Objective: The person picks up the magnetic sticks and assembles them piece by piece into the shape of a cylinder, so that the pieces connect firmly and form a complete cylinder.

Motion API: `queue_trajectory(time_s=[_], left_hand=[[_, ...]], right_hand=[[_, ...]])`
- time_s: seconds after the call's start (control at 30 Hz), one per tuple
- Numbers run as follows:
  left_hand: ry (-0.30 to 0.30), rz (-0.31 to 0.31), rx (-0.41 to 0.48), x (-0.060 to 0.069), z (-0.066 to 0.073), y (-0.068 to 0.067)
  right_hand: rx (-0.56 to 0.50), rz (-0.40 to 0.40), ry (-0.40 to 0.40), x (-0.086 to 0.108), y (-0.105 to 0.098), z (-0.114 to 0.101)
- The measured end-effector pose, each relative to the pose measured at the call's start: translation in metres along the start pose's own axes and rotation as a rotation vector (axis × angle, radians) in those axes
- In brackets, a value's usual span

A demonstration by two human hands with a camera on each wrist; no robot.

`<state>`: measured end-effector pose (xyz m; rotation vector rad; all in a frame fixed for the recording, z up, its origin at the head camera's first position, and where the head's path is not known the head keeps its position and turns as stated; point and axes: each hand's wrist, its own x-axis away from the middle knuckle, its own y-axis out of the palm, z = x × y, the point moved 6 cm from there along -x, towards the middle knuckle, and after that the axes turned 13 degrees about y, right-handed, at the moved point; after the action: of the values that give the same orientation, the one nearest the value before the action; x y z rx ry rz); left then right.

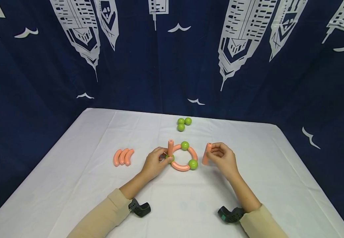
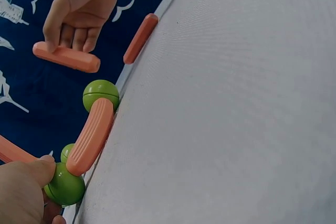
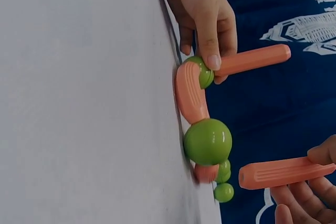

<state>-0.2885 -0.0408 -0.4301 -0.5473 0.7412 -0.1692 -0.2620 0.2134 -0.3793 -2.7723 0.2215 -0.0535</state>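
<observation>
Risk: the upright orange rod [image 1: 170, 147] may topple if my left hand [image 1: 156, 162] shifts, since it stands on the round green ball [image 2: 65, 187] at the ring's 9 o'clock. The same jolt could pull the ring [image 1: 180, 168] apart on the table [image 1: 172, 205]. Pose: left hand comes in from 8 o'clock, pinching that ball; can't tell if it touches the rod. Right hand [image 1: 226, 161], from 4 o'clock, pinches a second rod [image 1: 207, 153], slightly tilted, apart from the ring at its 3 o'clock.
</observation>
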Motion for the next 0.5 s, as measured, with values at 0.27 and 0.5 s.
queue_trajectory(time_s=[0.27,0.5], left_hand=[[-0.006,-0.005,0.006,0.000,0.001,0.000],[-0.008,0.005,0.006,0.000,0.001,-0.001]], right_hand=[[-0.023,-0.043,-0.024,-0.001,0.015,-0.004],[-0.005,-0.067,-0.029,0.004,0.023,-0.016]])
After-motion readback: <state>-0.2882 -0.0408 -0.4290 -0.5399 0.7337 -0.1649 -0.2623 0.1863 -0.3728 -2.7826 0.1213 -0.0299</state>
